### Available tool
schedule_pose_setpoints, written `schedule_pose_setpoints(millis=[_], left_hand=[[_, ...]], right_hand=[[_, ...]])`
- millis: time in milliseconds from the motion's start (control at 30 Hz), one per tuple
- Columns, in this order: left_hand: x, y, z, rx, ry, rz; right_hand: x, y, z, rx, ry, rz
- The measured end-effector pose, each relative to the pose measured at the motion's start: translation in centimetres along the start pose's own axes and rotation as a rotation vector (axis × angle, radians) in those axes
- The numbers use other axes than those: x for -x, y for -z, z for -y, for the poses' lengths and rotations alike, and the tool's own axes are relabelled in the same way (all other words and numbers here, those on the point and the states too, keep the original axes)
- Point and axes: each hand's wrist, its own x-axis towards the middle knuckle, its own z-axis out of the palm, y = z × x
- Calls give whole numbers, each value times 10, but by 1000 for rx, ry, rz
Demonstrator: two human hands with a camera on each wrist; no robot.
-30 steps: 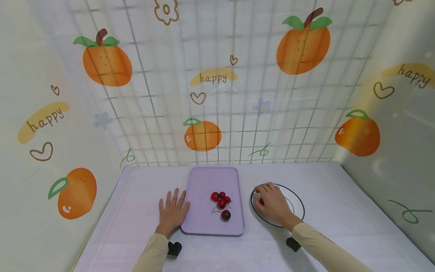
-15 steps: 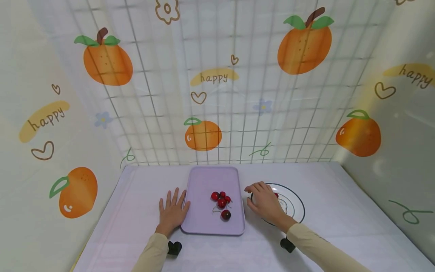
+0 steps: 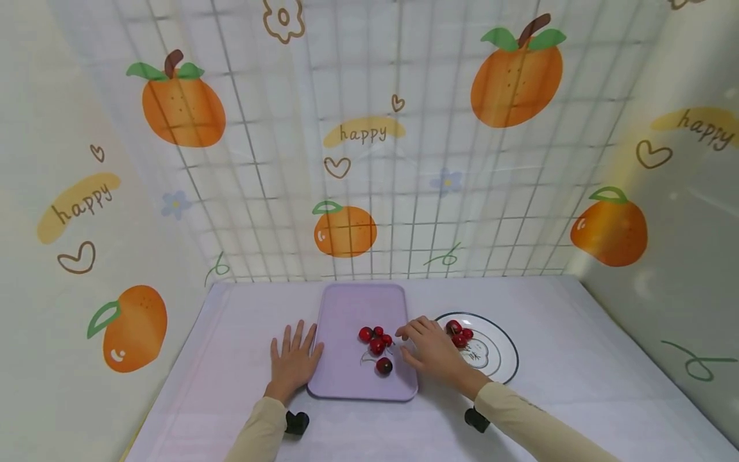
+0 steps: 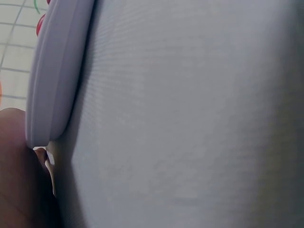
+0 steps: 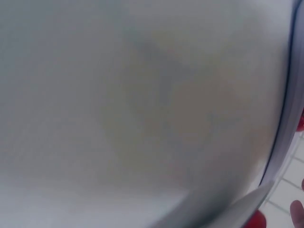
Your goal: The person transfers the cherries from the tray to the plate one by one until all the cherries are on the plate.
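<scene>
Several red cherries (image 3: 377, 346), some with stems, lie on the right half of a lilac tray (image 3: 358, 308). My left hand (image 3: 293, 364) rests flat with fingers spread, its thumb against the tray's left edge. In the left wrist view, part of that hand (image 4: 19, 175) meets the tray's corner (image 4: 57, 80). Over the tray's right edge hovers my right hand (image 3: 439, 353), fingers loosely bent, thumb apart, no object visible in it. A clear plate (image 3: 505, 350) with a dark rim sits to the right, bearing several cherries (image 3: 456, 330); my right hand covers its left part.
A pale cloth covers the table (image 3: 554, 321). Behind it stands a white wire grid (image 3: 271, 224) under a curtain printed with oranges, and the curtain hangs on both sides too. Black wrist cameras (image 3: 476, 419) sit under each wrist.
My right hand has moved left from above the plate to the tray's right edge, uncovering the cherries on the plate. The left hand has stayed in place.
</scene>
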Motion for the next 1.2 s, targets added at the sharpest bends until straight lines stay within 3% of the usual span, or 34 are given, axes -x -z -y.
schedule_pose_setpoints(millis=[300,600,900,1200], left_hand=[[7,8,-6,41,0,-1],[6,3,-2,21,12,9],[6,2,-4,10,-1,-7],[5,8,-5,28,1,-2]], right_hand=[[1,-3,11,-60,53,57],[-1,-8,16,-92,70,98],[1,-12,17,-53,66,164],[0,-10,18,-59,91,162]])
